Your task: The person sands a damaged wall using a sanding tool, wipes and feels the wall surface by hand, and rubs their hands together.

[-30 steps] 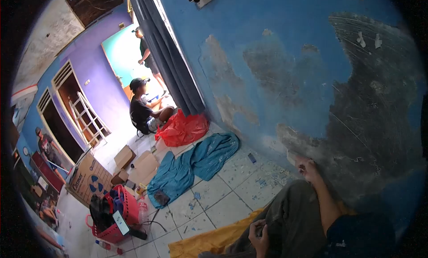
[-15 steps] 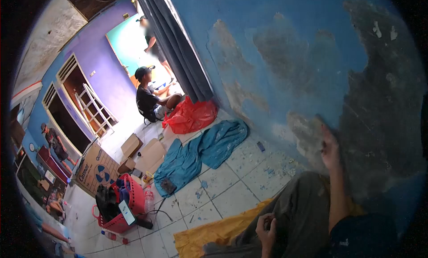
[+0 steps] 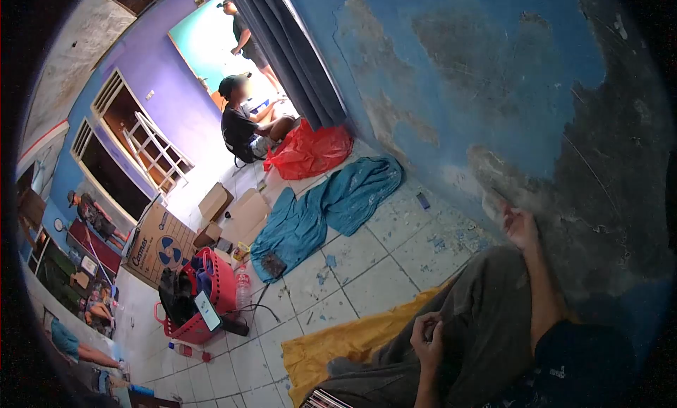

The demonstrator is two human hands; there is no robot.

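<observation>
Shows grey through flaked blue on wall [image 3: 497,76]; holds pale piece [image 3: 491,205] lower there than before in right hand [image 3: 520,228], grip narrow; cannot tell for left hand [image 3: 427,337].

The dark shirt [image 3: 596,358] bears a small pale marking [image 3: 557,372] above grey-brown trousers [image 3: 469,320].

Rough, matt wall [image 3: 515,126], glossy plastic bag [image 3: 314,150], matt cloth [image 3: 331,207].
</observation>
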